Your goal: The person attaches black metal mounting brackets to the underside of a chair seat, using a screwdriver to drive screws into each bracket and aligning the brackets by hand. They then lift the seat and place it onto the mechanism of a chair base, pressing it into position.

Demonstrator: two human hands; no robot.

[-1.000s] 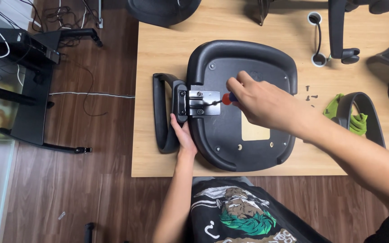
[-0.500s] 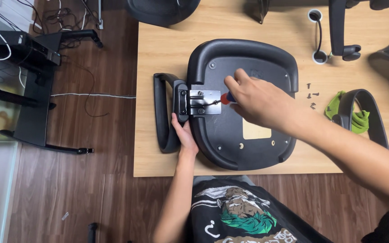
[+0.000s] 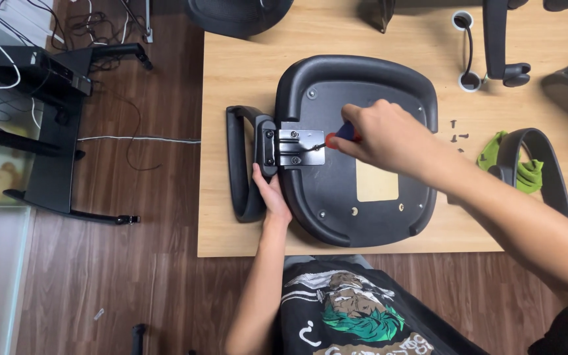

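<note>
Black plastic chair seat pan (image 3: 363, 85) lies upside down on the light wooden tabletop (image 3: 244, 59), right under both hands. Right hand (image 3: 382, 135) fisted round a red-and-blue-handled screwdriver (image 3: 338, 137), tip on the silver metal bracket (image 3: 301, 147) just left of it. Left hand (image 3: 272, 194) curled on the black armrest (image 3: 241, 164) w/ thumb up by the bracket. Small dark screws (image 3: 456, 135) just past the right wrist, green cloth (image 3: 507, 161) further out.
</note>
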